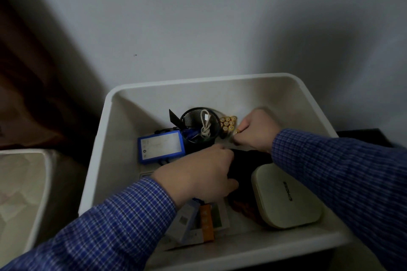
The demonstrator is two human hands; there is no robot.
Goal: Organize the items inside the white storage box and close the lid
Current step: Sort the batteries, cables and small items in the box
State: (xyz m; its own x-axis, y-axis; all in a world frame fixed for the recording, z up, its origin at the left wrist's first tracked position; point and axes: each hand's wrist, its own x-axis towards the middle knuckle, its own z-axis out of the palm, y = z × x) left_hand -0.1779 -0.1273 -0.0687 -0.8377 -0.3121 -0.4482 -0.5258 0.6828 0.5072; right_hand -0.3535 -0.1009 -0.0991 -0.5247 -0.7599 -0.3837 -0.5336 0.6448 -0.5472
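Observation:
The white storage box (123,103) stands open against the wall. Inside it are a black mesh cup (199,126) with a coiled white cable, a blue-framed device (160,146), several upright yellow-topped batteries (228,124), a cream rounded case (286,196), a dark cloth-like item (248,160) and small flat cartons (198,222). My right hand (256,131) pinches one battery (236,131) beside the battery cluster. My left hand (198,171) grips the dark item in the middle of the box. What lies under the dark item is hidden.
A white lid or second bin (22,193) leans at the left, outside the box. A plain wall rises directly behind the box. A dark curtain or panel (26,72) fills the left side. A dark surface edge (372,136) shows at the right.

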